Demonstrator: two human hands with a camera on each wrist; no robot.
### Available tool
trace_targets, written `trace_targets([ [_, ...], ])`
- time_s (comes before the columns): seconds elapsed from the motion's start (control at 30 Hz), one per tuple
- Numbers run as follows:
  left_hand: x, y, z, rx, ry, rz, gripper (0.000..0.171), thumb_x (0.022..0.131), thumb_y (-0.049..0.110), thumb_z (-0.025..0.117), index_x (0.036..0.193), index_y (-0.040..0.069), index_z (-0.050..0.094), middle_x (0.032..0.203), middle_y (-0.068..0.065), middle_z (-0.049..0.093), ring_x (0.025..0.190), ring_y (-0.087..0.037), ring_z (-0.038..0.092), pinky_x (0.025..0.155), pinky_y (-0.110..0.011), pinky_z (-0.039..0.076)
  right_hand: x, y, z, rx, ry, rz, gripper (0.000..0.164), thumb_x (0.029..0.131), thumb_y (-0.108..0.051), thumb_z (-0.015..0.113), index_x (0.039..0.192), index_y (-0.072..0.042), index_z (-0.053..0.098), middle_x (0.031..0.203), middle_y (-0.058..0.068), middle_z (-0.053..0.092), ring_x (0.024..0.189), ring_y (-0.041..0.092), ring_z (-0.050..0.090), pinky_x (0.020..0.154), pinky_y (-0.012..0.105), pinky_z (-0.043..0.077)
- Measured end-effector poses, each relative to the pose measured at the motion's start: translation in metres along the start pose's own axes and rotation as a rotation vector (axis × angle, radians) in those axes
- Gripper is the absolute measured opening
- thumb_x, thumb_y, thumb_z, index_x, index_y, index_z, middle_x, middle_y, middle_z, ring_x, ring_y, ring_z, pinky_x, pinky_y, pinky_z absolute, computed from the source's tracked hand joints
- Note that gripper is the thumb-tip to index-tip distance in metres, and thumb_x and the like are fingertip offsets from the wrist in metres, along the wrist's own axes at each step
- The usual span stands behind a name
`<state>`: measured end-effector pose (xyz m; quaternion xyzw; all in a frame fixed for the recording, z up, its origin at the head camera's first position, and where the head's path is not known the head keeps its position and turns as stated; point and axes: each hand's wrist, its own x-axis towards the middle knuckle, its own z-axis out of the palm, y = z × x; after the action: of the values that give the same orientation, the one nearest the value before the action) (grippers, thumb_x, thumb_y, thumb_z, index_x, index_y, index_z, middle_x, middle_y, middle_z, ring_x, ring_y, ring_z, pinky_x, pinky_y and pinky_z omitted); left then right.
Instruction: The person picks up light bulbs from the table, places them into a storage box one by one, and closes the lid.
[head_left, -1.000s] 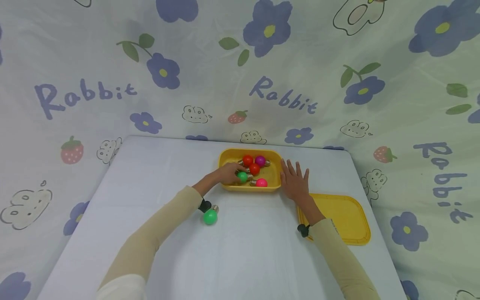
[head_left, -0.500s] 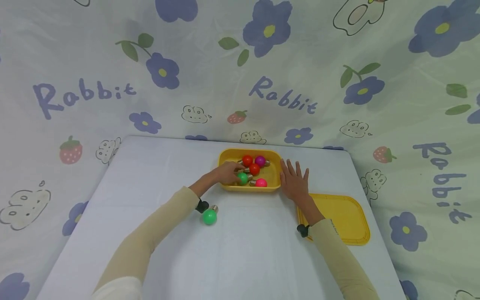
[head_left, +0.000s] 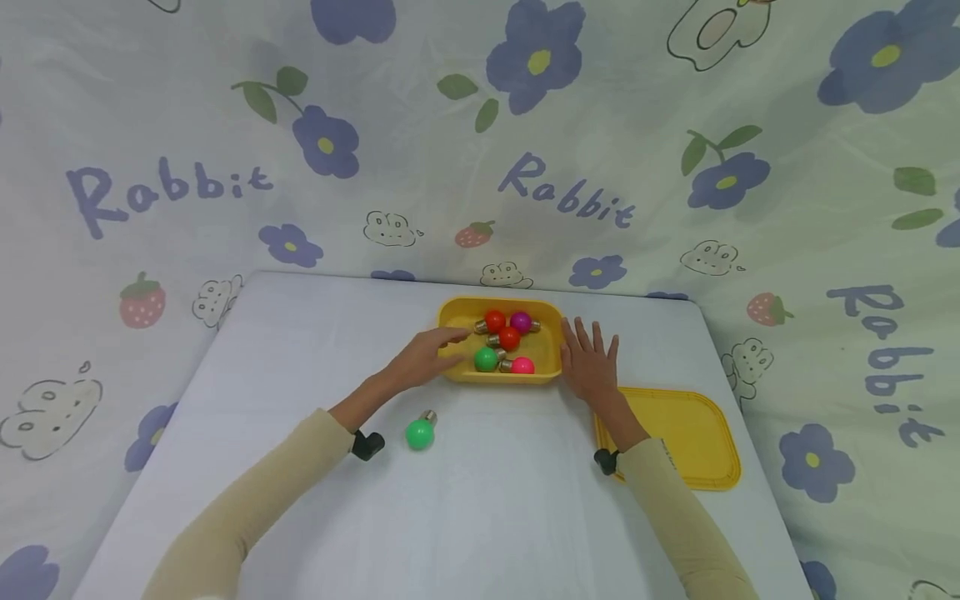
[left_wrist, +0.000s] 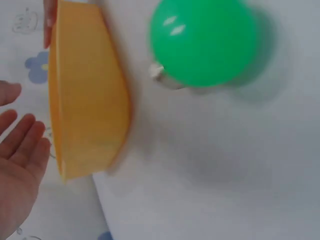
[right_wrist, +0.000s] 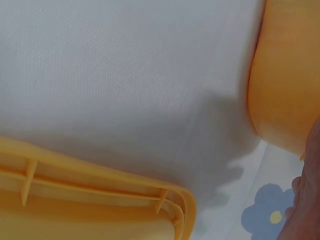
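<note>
A yellow plastic box (head_left: 551, 379) stands near the back of the table with several small coloured light bulbs inside. Among them are a green bulb (head_left: 486, 359), a pink bulb (head_left: 522, 366), a purple bulb (head_left: 521, 322) and two red ones. My left hand (head_left: 426, 357) is at the box's left rim, fingers apart and holding nothing. Flat, with spread fingers, my right hand (head_left: 590, 364) rests against the box's right end. Another green bulb (head_left: 420, 433) lies on the table in front of the box; it looms large in the left wrist view.
A yellow lid (head_left: 686, 437) lies on the white table (head_left: 480, 517) at the right, partly under my right forearm. Behind the table hangs a patterned cloth (head_left: 420, 150) with flowers and lettering.
My left hand has let go of the green bulb in the box and drawn back left to the rim. The right hand has stayed in place.
</note>
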<state>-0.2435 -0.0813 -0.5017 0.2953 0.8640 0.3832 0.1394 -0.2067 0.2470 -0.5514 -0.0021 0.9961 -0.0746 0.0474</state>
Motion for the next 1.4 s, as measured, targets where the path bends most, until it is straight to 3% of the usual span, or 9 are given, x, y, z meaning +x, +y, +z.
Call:
trace_targets([
  [0.17, -0.04, -0.014, 0.009, -0.017, 0.115, 0.003, 0.048, 0.097, 0.013, 0.067, 0.141, 0.002, 0.053, 0.139, -0.015, 0.057, 0.123, -0.031, 0.055, 0.101, -0.046, 0.048, -0.001, 0.0, -0.002, -0.015, 0.009, -0.016, 0.057, 0.109, -0.035, 0.026, 0.162, -0.019, 0.009, 0.166, 0.01, 0.008, 0.15, 0.037, -0.006, 0.113, 0.062, -0.015],
  [0.33, -0.082, -0.029, 0.018, -0.069, 0.214, -0.064, 0.049, 0.096, 0.013, 0.068, 0.141, 0.004, 0.052, 0.138, -0.014, 0.057, 0.125, -0.03, 0.055, 0.101, -0.045, 0.048, -0.001, -0.001, -0.001, -0.025, 0.003, -0.016, 0.058, 0.109, -0.036, 0.025, 0.162, -0.02, 0.008, 0.167, 0.009, 0.007, 0.151, 0.037, -0.005, 0.113, 0.062, -0.015],
  [0.47, -0.11, -0.036, 0.023, -0.127, 0.252, -0.126, 0.052, 0.096, 0.017, 0.07, 0.142, 0.004, 0.051, 0.14, -0.014, 0.056, 0.127, -0.03, 0.053, 0.102, -0.044, 0.047, -0.001, 0.001, 0.001, -0.039, 0.013, -0.015, 0.057, 0.109, -0.037, 0.023, 0.162, -0.02, 0.008, 0.167, 0.009, 0.007, 0.151, 0.038, -0.003, 0.114, 0.063, -0.012],
  [0.63, -0.133, -0.042, 0.034, -0.136, 0.267, -0.151, 0.055, 0.094, 0.022, 0.072, 0.142, 0.003, 0.051, 0.139, -0.015, 0.057, 0.127, -0.031, 0.054, 0.101, -0.042, 0.048, -0.002, 0.003, 0.001, -0.044, 0.025, -0.014, 0.057, 0.109, -0.037, 0.022, 0.162, -0.02, 0.009, 0.166, 0.009, 0.009, 0.151, 0.038, -0.002, 0.114, 0.065, -0.009],
  [0.87, -0.147, -0.042, 0.048, -0.168, 0.236, -0.165, 0.065, 0.088, 0.02, 0.079, 0.143, 0.003, 0.05, 0.141, -0.015, 0.055, 0.128, -0.033, 0.052, 0.101, -0.046, 0.047, -0.002, 0.003, 0.001, -0.035, 0.029, -0.017, 0.057, 0.109, -0.037, 0.022, 0.162, -0.019, 0.01, 0.166, 0.01, 0.01, 0.15, 0.039, -0.001, 0.114, 0.065, -0.011],
  [1.03, -0.152, -0.043, 0.056, -0.129, 0.201, -0.185, 0.071, 0.085, 0.024, 0.082, 0.144, 0.004, 0.048, 0.143, -0.015, 0.054, 0.13, -0.032, 0.051, 0.104, -0.046, 0.045, -0.001, 0.003, 0.001, -0.025, 0.025, -0.014, 0.057, 0.109, -0.037, 0.023, 0.162, -0.02, 0.009, 0.166, 0.009, 0.01, 0.15, 0.038, -0.004, 0.113, 0.064, -0.013],
  [1.4, -0.15, -0.043, 0.065, -0.145, 0.196, -0.199, 0.071, 0.083, 0.021, 0.083, 0.144, 0.005, 0.049, 0.141, -0.012, 0.055, 0.131, -0.029, 0.05, 0.105, -0.042, 0.044, 0.0, 0.002, 0.001, -0.011, 0.028, -0.017, 0.057, 0.109, -0.036, 0.025, 0.162, -0.02, 0.01, 0.166, 0.01, 0.01, 0.15, 0.038, -0.002, 0.113, 0.064, -0.013],
])
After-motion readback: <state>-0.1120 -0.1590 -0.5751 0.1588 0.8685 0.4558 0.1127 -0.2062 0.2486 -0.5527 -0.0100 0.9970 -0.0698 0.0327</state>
